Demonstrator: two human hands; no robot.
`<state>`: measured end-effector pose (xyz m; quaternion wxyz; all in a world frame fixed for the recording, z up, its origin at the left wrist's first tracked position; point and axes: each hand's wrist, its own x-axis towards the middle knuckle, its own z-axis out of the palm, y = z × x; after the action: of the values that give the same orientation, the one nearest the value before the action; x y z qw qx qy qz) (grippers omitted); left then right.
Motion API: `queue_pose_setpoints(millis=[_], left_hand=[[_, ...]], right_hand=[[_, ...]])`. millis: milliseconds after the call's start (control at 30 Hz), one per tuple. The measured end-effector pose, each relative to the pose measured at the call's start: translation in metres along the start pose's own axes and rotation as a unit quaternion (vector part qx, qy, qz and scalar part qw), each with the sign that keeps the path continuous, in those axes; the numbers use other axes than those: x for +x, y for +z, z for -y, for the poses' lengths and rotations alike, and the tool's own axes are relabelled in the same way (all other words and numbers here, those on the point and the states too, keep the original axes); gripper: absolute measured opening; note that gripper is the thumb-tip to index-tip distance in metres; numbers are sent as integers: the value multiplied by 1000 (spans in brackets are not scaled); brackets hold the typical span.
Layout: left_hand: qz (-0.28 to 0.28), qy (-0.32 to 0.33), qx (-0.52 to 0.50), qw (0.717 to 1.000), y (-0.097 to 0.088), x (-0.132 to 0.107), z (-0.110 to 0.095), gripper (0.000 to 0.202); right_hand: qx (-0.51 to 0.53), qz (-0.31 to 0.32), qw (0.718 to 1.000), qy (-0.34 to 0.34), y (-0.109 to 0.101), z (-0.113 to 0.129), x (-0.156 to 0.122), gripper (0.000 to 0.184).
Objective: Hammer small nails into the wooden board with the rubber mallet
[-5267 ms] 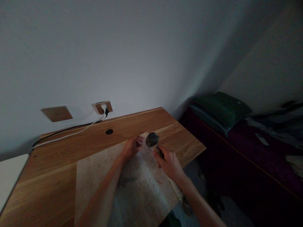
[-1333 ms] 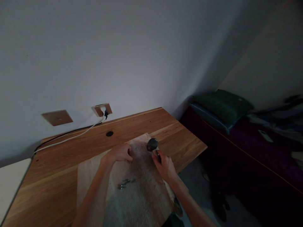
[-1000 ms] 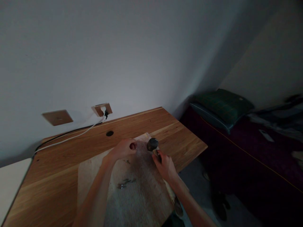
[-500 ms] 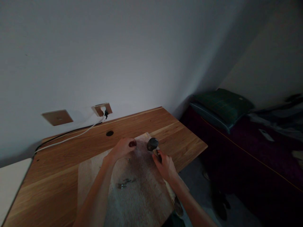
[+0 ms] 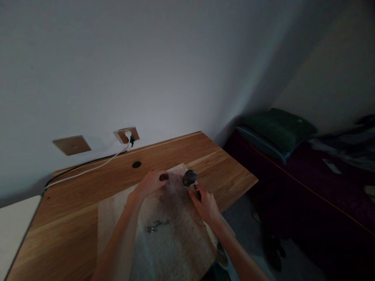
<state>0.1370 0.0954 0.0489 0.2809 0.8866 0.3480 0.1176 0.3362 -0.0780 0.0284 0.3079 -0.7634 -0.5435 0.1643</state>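
My right hand (image 5: 206, 203) is wrapped round the handle of a hammer (image 5: 190, 178), whose dark rounded head is raised near the far end of a pale wooden board (image 5: 175, 249). To its left, my left hand (image 5: 152, 180) is closed over the board's far part, fingers curled together. A small dark reddish patch shows at those fingertips; I cannot make out what is pinched there. Nearer to me, several small shiny metal pieces (image 5: 154, 227), possibly nails, lie loose on the board between my forearms.
The board rests on a wooden desk (image 5: 228, 168) against the wall. A white plug and cable (image 5: 108, 160) run from a socket along the desk's back left. Beyond the right edge are a bed (image 5: 281, 187) with a green pillow (image 5: 278, 130), and shoes (image 5: 272, 249) on the floor.
Both hands and the hammer keep almost the same place above the board. The whole view has shifted very slightly.
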Motion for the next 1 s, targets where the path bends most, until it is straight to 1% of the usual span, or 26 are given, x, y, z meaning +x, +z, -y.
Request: queue_pose_setpoints(millis=[200, 433, 700, 1000], left_hand=[[-2, -13, -1, 1000, 0, -1, 1, 13], [-1, -30, 9, 1000, -3, -1, -6, 13], [-1, -22, 10, 1000, -2, -1, -3, 13], [19, 4, 7, 1000, 5, 3, -8, 15]], right_hand=[[-1, 11, 1000, 15, 0, -1, 1, 30], [0, 2, 1000, 8, 0, 0, 1, 29], [2, 10, 1000, 19, 0, -1, 1, 28], [5, -4, 1000, 13, 2, 0, 0, 27]])
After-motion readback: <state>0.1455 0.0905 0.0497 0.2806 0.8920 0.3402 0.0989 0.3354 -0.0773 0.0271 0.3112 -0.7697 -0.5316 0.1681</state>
